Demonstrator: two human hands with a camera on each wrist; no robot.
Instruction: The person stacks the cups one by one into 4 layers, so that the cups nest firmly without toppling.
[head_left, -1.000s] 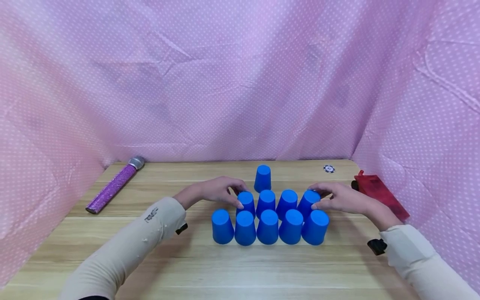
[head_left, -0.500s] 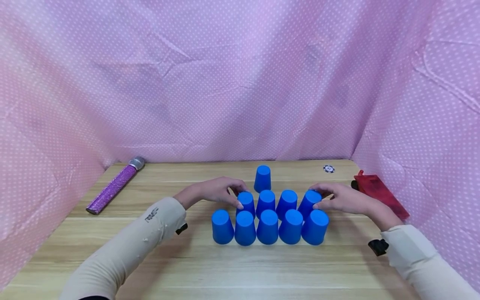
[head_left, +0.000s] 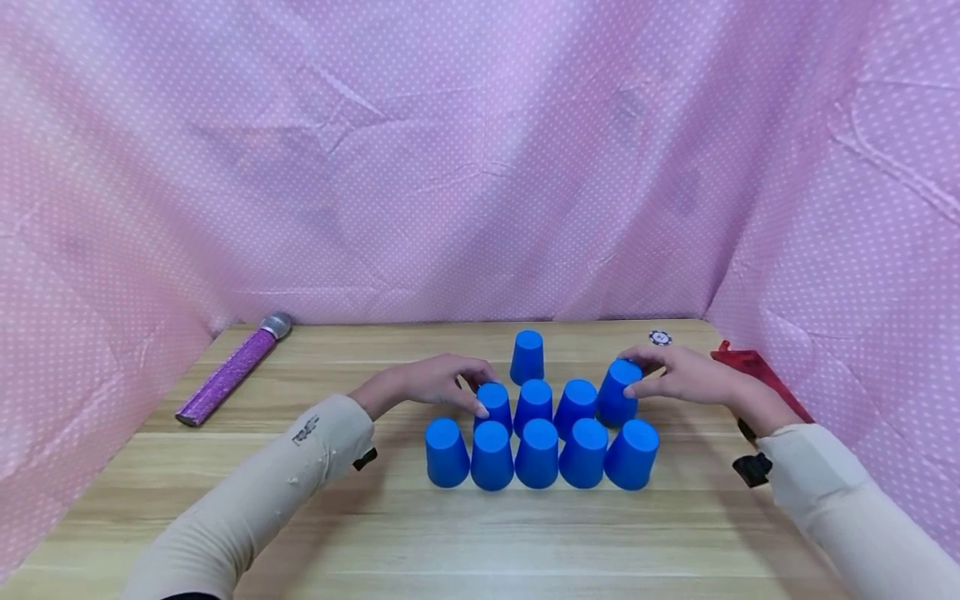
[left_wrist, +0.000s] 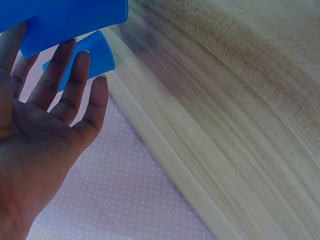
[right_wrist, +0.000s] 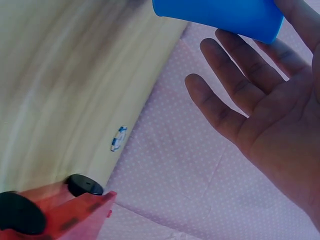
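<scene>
Blue cups stand upside down on the table: a front row of several [head_left: 537,454], a second row behind it, and a single blue cup [head_left: 527,358] at the back. My left hand [head_left: 446,381] pinches the leftmost cup of the second row [head_left: 493,403] between thumb and fingers. The right hand [head_left: 678,375] grips the rightmost second-row cup [head_left: 617,398], which sits slightly farther back than its neighbours and looks a little raised. In the right wrist view that blue cup [right_wrist: 225,17] lies between the thumb and fingertips.
A purple glitter microphone [head_left: 228,375] lies at the table's left. A patterned poker chip [head_left: 660,337] is at the back right. Beyond the right forearm is a red toy [head_left: 757,371], with black wheels in the right wrist view. Pink dotted cloth [head_left: 480,167] hangs around the table [head_left: 480,542].
My right hand has moved up and back with its cup, away from the front row. The left hand and the other cups keep their places.
</scene>
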